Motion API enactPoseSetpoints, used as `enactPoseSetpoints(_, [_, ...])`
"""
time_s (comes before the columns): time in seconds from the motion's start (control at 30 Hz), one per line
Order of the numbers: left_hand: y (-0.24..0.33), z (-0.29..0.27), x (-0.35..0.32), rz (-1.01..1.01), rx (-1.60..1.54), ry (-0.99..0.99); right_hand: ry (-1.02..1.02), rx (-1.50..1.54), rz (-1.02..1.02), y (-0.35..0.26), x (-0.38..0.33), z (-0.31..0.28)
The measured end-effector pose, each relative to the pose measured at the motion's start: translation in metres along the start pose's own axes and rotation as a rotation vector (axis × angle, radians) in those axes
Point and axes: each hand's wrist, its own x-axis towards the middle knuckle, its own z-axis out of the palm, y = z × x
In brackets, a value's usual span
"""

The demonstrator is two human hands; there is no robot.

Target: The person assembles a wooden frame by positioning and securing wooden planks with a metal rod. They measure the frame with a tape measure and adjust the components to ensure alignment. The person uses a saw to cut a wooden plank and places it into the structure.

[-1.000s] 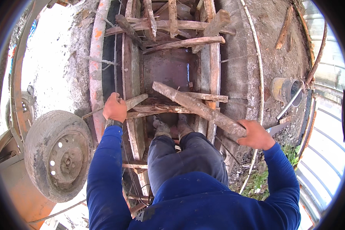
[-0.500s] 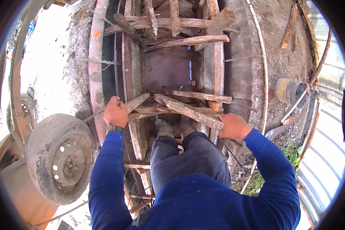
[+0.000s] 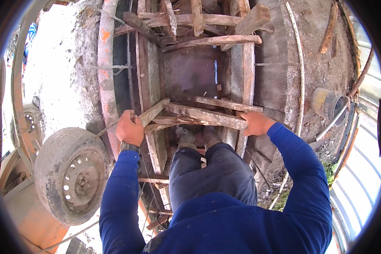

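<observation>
My left hand point(image 3: 130, 128) is closed around the near end of a short wooden piece point(image 3: 155, 111), which slants away over the left wall of a long timber form point(image 3: 144, 76). In my right hand point(image 3: 258, 123) is the right end of a rough wooden board point(image 3: 207, 116), gripped between thumb and fingers. That board lies across the form, its left end close to the tip of the short piece. Just beyond it, a thinner wooden strip point(image 3: 224, 103) spans toward the form's right wall. My feet stand between the walls, below the board.
More wooden crosspieces point(image 3: 211, 41) bridge the form farther away. A muddy wheel with tire point(image 3: 72, 175) stands at the left, beside an orange-spotted pole point(image 3: 107, 63). On the right lie a bucket point(image 3: 326, 103), a long pale rod point(image 3: 298, 55) and corrugated metal sheeting point(image 3: 355, 169).
My right hand has swung its end of the board away from me, so the board lies more squarely across the form. My left hand keeps its grip, nearly in place. The view has shifted slightly.
</observation>
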Motion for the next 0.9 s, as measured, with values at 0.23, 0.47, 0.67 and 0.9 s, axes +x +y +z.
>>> enactPoseSetpoints(0.23, [0.001, -0.002, 0.000, 0.013, 0.002, -0.009, -0.049, 0.034, -0.049, 0.016, 0.008, 0.002])
enactPoseSetpoints(0.47, [0.002, -0.001, 0.000, 0.013, -0.003, -0.024, -0.026, 0.043, -0.061, 0.034, 0.020, 0.007])
enactPoseSetpoints(0.67, [0.005, -0.003, 0.000, 0.007, 0.045, -0.045, -0.040, -0.005, -0.070, 0.049, 0.030, 0.008])
enactPoseSetpoints(0.9, [0.006, -0.002, 0.001, 0.012, 0.043, -0.029, -0.053, -0.097, -0.052, 0.053, 0.032, 0.018])
